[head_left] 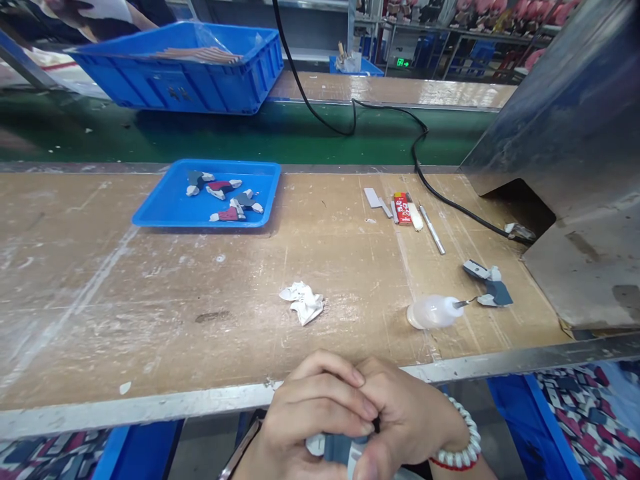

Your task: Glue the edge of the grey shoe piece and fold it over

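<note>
Both hands are together at the bottom centre, in front of the table's edge. My left hand [320, 407] has its fingers wrapped over a small grey-blue and white piece [337, 447]. My right hand [395, 413], with a beaded bracelet at its wrist, closes on the same piece from the other side; the fingers hide much of it. Beyond the hands lie a crumpled white tissue [303, 303] and, to the right, a clear bottle [433, 312] on its side with a thin metal tip. A similar grey-blue and white piece [495, 290] rests beside that tip.
A blue tray [175, 210] holds several small pieces. A red packet [403, 209] and a metal pen-like tool [433, 230] lie back right. Behind are a blue crate [200, 83] and a black cable [445, 193]. A metal housing [590, 200] stands right; blue bins [530, 413] sit below the edge.
</note>
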Motion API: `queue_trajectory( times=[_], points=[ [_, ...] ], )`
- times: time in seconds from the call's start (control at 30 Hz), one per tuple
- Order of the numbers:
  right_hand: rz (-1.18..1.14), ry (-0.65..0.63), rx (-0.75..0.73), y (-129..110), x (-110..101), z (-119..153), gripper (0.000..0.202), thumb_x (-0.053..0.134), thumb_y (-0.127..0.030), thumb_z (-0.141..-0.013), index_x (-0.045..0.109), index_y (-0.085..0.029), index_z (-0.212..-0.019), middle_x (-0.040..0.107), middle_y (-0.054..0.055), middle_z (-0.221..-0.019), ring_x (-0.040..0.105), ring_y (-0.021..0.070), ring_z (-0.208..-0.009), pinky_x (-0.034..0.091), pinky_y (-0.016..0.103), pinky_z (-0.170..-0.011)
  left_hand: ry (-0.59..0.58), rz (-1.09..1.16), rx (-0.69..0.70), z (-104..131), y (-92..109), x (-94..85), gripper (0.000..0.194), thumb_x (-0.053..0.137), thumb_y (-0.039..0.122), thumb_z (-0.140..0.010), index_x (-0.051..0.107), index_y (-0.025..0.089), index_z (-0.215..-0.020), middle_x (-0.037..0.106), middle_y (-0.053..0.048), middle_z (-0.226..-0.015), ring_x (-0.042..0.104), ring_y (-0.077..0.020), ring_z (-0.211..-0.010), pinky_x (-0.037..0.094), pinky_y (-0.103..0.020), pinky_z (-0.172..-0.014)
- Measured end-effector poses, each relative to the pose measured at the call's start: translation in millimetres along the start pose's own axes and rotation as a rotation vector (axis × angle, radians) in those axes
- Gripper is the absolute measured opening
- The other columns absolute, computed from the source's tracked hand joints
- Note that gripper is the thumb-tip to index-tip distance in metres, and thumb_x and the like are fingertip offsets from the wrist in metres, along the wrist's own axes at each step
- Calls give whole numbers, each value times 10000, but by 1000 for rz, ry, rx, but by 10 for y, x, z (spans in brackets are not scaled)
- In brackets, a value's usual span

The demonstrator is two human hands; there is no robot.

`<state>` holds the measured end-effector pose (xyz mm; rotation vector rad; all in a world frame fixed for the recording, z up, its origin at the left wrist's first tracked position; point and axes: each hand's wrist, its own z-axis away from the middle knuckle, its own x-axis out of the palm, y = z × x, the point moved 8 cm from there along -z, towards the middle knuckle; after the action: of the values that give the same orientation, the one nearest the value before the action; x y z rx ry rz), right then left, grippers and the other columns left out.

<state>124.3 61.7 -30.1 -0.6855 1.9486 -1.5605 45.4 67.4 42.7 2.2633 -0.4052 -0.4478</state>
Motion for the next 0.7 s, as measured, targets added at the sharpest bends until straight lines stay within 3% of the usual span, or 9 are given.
queue_trajectory(
  times=[0.1, 0.27, 0.5, 0.7],
  points=[
    [-8, -4, -24, -1, 8, 8, 704, 524, -868, -786, 653, -177, -817, 618, -13, -768, 621, 138, -762, 483, 227, -677, -1, 11, -5, -1, -6, -6, 266, 753, 421, -912, 688, 162, -910, 780, -39, -840, 721, -141, -858, 608, -255, -879],
    [121, -102, 91, 136, 84, 21, 698, 548, -879, -751, 610, -184, -783, 614, -12, -760, 604, 138, -773, 509, 235, -704, -5, 9, -2, -1, -1, 2, 263, 744, 417, -922, 686, 162, -905, 778, -36, -836, 733, -134, -828, 604, -252, -882],
    [133, -111, 90, 150, 85, 28, 709, 519, -901, -745, 554, -194, -722, 570, -25, -707, 574, 125, -727, 501, 228, -673, 10, 10, -1, -17, 9, 6, 276, 744, 424, -921, 684, 156, -895, 770, -24, -833, 719, -117, -839, 597, -233, -892],
    [48, -10, -74, 26, 23, 7, 719, 447, -895, -802, 469, -196, -633, 476, -54, -617, 490, 88, -609, 426, 206, -583, -7, -3, 18, -1, 17, 5, 265, 719, 418, -940, 680, 162, -888, 775, -24, -827, 712, -128, -870, 597, -234, -890]
  ],
)
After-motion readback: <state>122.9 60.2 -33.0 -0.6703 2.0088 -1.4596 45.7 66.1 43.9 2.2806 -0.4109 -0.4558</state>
